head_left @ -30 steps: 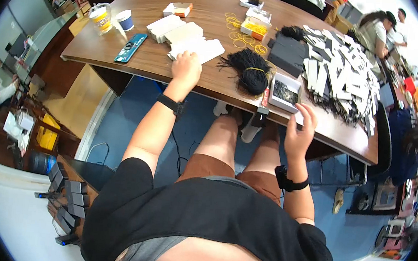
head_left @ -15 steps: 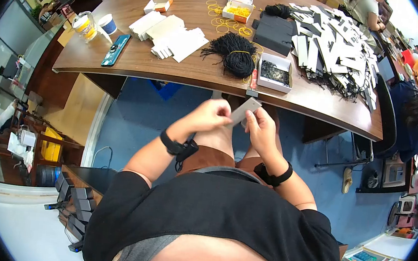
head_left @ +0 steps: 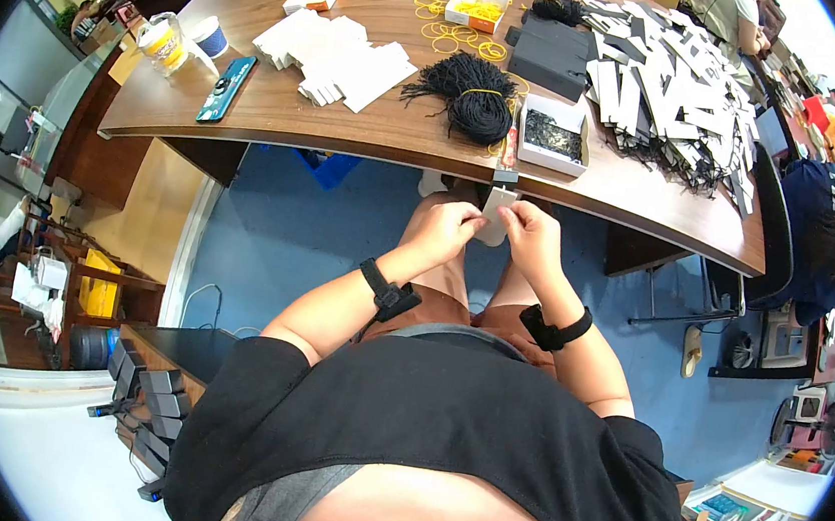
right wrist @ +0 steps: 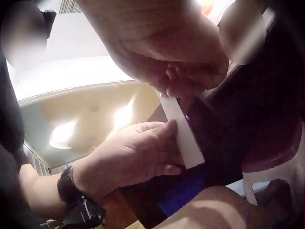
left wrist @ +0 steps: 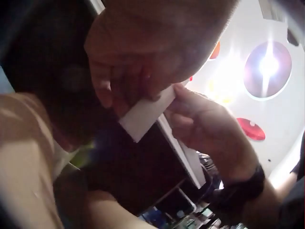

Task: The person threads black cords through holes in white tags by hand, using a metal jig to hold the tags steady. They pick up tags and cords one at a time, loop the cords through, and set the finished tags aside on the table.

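A narrow white card strip (head_left: 496,204) is held between both hands just off the table's front edge. My left hand (head_left: 445,231) pinches its left side; in the right wrist view the thumb lies on the strip (right wrist: 183,138). The right hand (head_left: 532,236) pinches it from the other side, near the far end. That end is right at a small dark block (head_left: 505,180) on the table edge, with a red and silver piece (head_left: 508,152) behind it. Closest on the table are a banded bundle of black cords (head_left: 478,106) and a white box (head_left: 551,161) of small black pieces.
White cards (head_left: 332,56) lie stacked at left, near a phone (head_left: 226,88) and two cups. Yellow rubber bands (head_left: 456,38) and small boxes sit farther back. A heap of white and black corded tags (head_left: 675,94) covers the right. Other people are at the far right.
The left hand has come from the white cards and the right hand from the box. Both took hold of a strip, then brought it up to the dark block and turned it more upright.
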{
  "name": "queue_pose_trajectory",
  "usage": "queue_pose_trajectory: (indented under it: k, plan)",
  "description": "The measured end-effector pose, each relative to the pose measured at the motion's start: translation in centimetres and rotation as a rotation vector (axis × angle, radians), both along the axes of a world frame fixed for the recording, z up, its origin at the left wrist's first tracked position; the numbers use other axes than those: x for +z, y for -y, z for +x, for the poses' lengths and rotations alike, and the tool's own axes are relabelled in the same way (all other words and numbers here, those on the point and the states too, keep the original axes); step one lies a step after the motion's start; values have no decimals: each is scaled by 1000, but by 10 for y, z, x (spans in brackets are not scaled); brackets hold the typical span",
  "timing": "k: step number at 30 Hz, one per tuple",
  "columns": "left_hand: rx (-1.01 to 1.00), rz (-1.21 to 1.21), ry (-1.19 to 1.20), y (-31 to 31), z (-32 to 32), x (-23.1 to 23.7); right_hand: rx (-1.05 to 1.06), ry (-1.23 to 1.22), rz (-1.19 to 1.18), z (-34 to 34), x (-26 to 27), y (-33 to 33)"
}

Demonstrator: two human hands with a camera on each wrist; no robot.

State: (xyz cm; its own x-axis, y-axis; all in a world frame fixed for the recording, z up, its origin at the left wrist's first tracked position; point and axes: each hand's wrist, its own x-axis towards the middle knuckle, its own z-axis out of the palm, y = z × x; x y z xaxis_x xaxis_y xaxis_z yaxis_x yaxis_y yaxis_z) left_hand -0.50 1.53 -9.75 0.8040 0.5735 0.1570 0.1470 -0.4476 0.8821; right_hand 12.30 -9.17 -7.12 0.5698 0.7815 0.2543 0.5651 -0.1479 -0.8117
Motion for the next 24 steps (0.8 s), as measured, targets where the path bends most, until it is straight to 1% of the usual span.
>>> queue_pose_trajectory:
  k: [2, 3, 5, 6, 8, 9, 10, 12, 15, 17, 19, 21, 22, 24]
  plan:
    - [7, 30, 10, -4, 1, -8, -11, 96, -24, 1, -3, -2]
    - [19, 68, 22, -3, 1, -3, -18, 37, -34, 4, -3, -4]
    - [34, 53, -44, -4, 5, 8, -31, -82, -57, 7, -3, -7]
    - [43, 46, -77, -5, 6, 11, -51, 96, -143, 7, 5, -8]
    - [44, 31, -128, -15, 13, 9, -94, 455, -310, 4, 37, -6]
    - [44, 26, -153, -19, 16, 8, -150, 490, -335, 4, 51, -8]
    - [51, 14, -149, -20, 18, 7, -148, 497, -316, 4, 67, -10]
    - [65, -13, -144, -18, 18, 5, -97, 413, -95, 12, 78, -22]
    - [70, -61, -131, -16, 10, 13, -26, 498, 145, 13, 95, -54]
    - [119, 35, -70, -21, 7, 5, -8, 626, 114, 13, 92, -73]
    - [161, 123, -48, -22, -1, 8, 22, 734, 88, 16, 82, -85]
    - [194, 208, -58, -25, -9, 19, 14, 762, 69, 18, 77, -88]
    - [174, 142, -53, -26, -12, 24, 11, 778, 60, 19, 77, -90]
    - [130, 11, -45, -27, -17, 30, 11, 711, 98, 17, 79, -87]
